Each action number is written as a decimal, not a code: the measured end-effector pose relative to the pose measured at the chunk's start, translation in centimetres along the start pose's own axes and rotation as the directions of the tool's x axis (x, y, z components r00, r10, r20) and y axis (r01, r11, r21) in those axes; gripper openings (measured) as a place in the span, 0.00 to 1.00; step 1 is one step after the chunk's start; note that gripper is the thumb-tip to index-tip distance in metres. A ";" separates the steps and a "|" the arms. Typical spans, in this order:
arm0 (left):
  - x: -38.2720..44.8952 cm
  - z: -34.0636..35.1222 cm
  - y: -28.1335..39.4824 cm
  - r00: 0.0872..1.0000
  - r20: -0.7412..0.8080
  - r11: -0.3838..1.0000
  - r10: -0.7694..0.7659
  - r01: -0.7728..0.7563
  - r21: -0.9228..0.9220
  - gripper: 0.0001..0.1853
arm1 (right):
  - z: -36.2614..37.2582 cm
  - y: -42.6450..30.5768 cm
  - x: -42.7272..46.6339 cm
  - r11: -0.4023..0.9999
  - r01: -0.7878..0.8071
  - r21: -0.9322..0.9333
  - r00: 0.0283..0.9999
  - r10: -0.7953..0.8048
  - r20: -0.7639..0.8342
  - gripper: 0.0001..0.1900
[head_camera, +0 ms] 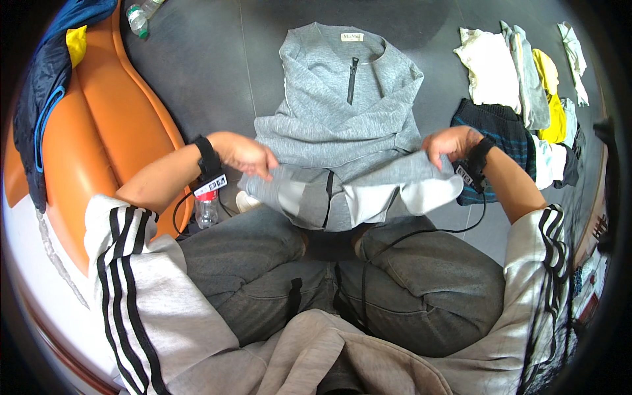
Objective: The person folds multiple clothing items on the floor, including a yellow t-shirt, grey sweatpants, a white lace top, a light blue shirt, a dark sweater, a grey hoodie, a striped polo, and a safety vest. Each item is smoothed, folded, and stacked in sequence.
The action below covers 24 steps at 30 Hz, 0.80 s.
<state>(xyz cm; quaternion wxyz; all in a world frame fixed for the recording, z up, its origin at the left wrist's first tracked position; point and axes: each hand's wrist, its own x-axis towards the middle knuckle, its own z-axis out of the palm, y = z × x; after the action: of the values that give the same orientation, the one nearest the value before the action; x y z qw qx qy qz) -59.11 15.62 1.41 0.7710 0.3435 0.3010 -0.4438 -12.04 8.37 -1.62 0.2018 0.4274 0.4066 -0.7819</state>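
Observation:
A grey garment (345, 118) with a short black zip at its neck lies on the dark tiled floor before me, its sleeves folded across the front. My left hand (247, 154) pinches the left part of its lower edge, which is blurred. At the right part of the same edge, my right hand (452, 144) grips the cloth between thumb and fingers. The hem is lifted towards my knees, and white and grey cloth shows along its underside. Each wrist wears a black strap with a small cabled device.
An orange padded seat (118, 113) with a dark blue jacket (44, 98) over it stands at the left. Plastic bottles (137, 20) lie behind; another bottle (206, 210) stands by my left knee. Folded clothes, among them a white garment (491, 69) and a dark knitted one (489, 116), lie at the right.

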 end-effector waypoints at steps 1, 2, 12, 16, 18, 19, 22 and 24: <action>-0.4 -1.1 0.4 0.998 -0.060 0.997 -0.011 0.007 -0.071 0.03 | -0.9 -0.4 -0.3 0.999 0.009 0.050 0.996 -0.005 -0.085 0.09; -1.1 -2.1 0.7 0.982 -0.121 0.977 0.143 -0.159 -0.139 0.03 | -1.7 -0.8 -0.7 0.974 0.022 0.225 0.999 -0.011 -0.054 0.06; -6.8 -14.6 7.2 -0.093 -0.966 0.777 0.242 -0.578 0.251 0.16 | -9.9 -3.6 -2.1 0.857 0.423 0.294 0.444 0.087 -0.892 0.20; -3.8 -14.2 7.5 -0.238 -0.756 0.786 0.609 0.052 0.617 0.17 | -10.6 -4.1 -1.1 0.995 0.097 -0.011 0.231 -0.033 -0.972 0.24; -2.0 -12.2 8.0 -0.172 -0.564 0.589 0.808 0.224 0.776 0.15 | -9.9 -4.5 0.0 0.967 -0.006 -0.255 0.237 -0.246 -0.940 0.25; -0.8 -10.9 8.2 -0.132 -0.515 0.532 0.847 0.192 0.825 0.14 | -9.6 -4.9 0.8 0.906 -0.098 -0.413 0.239 -0.381 -0.893 0.24; 1.9 -7.7 8.8 -0.060 -0.570 0.568 0.819 0.226 0.792 0.20 | -7.7 -6.2 3.2 0.771 -0.074 -0.632 0.295 -0.589 -0.752 0.21; 2.6 -7.1 9.3 -0.060 -0.671 0.656 0.739 0.293 0.696 0.28 | -6.9 -7.6 4.5 0.697 -0.060 -0.714 0.383 -0.645 -0.662 0.21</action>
<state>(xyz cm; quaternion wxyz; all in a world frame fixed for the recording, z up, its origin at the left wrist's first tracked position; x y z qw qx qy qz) -50.85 23.51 -2.27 0.1941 0.8517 0.4862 0.0219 -16.08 18.54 -3.96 -0.0645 0.5857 0.7607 -0.2724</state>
